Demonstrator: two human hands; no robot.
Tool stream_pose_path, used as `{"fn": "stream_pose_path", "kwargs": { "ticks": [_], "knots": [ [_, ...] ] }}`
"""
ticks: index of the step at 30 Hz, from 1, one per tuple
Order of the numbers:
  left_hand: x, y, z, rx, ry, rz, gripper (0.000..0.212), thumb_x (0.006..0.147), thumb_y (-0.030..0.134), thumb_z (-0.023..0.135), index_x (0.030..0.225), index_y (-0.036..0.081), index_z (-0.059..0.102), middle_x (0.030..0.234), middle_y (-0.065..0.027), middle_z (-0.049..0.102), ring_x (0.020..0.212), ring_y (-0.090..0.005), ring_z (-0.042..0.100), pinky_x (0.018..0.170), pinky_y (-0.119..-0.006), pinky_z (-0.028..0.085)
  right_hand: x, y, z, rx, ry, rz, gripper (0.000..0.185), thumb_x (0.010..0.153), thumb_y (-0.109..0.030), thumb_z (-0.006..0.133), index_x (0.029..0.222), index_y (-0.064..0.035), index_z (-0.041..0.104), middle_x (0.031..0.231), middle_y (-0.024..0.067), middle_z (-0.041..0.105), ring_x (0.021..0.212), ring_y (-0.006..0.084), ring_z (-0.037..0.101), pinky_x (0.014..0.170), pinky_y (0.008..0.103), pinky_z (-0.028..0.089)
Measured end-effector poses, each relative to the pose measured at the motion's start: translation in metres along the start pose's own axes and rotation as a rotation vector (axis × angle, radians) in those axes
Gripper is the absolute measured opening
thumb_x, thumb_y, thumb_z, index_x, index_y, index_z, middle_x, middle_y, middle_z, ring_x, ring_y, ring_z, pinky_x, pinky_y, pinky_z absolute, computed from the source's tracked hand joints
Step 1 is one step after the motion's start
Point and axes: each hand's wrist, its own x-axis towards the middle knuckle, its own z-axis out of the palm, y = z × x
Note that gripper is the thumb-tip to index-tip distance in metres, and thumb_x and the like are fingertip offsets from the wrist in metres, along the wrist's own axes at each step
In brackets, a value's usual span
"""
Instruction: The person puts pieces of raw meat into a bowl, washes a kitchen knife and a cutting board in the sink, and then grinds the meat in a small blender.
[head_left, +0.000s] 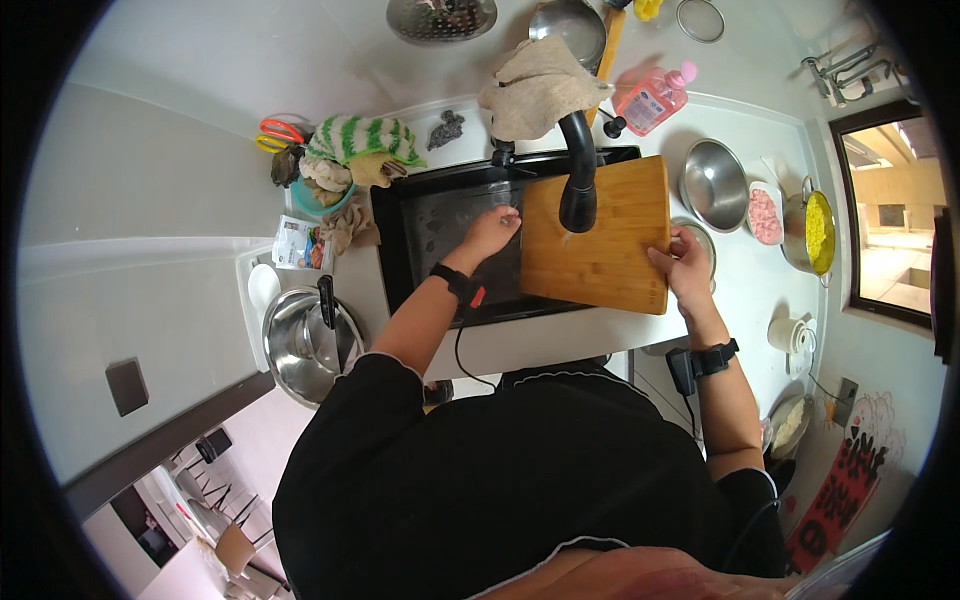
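Observation:
A wooden cutting board (615, 247) is over the right part of a black sink (450, 292). My right hand (686, 262) grips the board's right edge, thumb on its face and fingers behind. Beside the board's left edge is my left hand (489, 234), over the sink with its fingers curled. Whether it touches the board or pinches something small cannot be told. A black faucet (578, 172) hangs in front of the board and covers a strip of it. Behind my right hand, a round dish (703, 244) shows in part.
Right of the sink stand a steel bowl (714, 184), a tray of pink minced meat (765, 215) and a pot with yellow food (816, 232). A knife (328, 304) lies across steel bowls (289, 364) at left. Pink soap bottle (652, 103) and striped cloth (364, 140) sit behind.

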Motion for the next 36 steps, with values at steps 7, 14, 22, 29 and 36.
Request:
{"fn": "stream_pose_path", "kwargs": {
  "ticks": [7, 14, 22, 29, 36],
  "knots": [
    [-0.057, 0.05, -0.045, -0.293, -0.584, 0.197, 0.09, 0.082, 0.031, 0.082, 0.158, 0.019, 0.035, 0.164, -0.0155, 0.028, 0.151, -0.03, 0.027, 0.121, -0.039, 0.027, 0.004, -0.005, 0.0, 0.211, 0.077, 0.234, 0.042, 0.089, -0.004, 0.068, 0.129, 0.0049, 0.057, 0.1, 0.0124, 0.071, 0.081, 0.019, 0.07, 0.068, 0.0292, 0.055],
    [-0.117, 0.044, -0.028, 0.394, 0.012, 0.475, 0.068, 0.084, 0.002, 0.068, 0.147, 0.019, 0.05, 0.151, -0.012, 0.051, 0.134, -0.0361, 0.05, 0.112, -0.046, 0.041, 0.023, 0.023, 0.017, 0.287, -0.116, 0.368, 0.04, 0.093, -0.012, 0.066, 0.127, 0.0077, 0.058, 0.108, 0.0121, 0.069, 0.09, 0.0214, 0.07, 0.079, 0.0316, 0.056],
    [-0.113, 0.088, -0.08, 0.423, 0.097, 0.42, 0.033, 0.086, 0.007, 0.067, 0.119, 0.014, 0.069, 0.103, -0.0143, 0.072, 0.096, -0.0352, 0.067, 0.081, -0.044, 0.053, 0.051, 0.069, 0.019, 0.03, -0.359, 0.144, 0.03, 0.102, -0.018, 0.06, 0.126, 0.0002, 0.06, 0.123, 0.0091, 0.064, 0.107, 0.0195, 0.065, 0.09, 0.0309, 0.056],
    [-0.071, 0.09, -0.115, 0.357, -0.14, 0.332, 0.037, 0.084, 0.022, 0.078, 0.117, 0.007, 0.068, 0.103, -0.0182, 0.071, 0.098, -0.037, 0.067, 0.084, -0.042, 0.052, 0.056, 0.091, 0.049, 0.234, -0.248, -0.002, 0.038, 0.094, -0.019, 0.074, 0.128, -0.0071, 0.061, 0.115, 0.0016, 0.068, 0.107, 0.0128, 0.061, 0.093, 0.0293, 0.049],
    [-0.029, 0.033, -0.103, 0.188, -0.319, 0.289, 0.045, 0.089, 0.032, 0.076, 0.118, 0.0, 0.065, 0.105, -0.0205, 0.07, 0.099, -0.0325, 0.066, 0.086, -0.038, 0.051, 0.069, 0.057, 0.078, 0.375, -0.105, -0.107, 0.022, 0.095, -0.02, 0.074, 0.11, -0.0065, 0.066, 0.102, -0.0009, 0.07, 0.09, 0.0086, 0.061, 0.082, 0.0252, 0.049]
  ]
}}
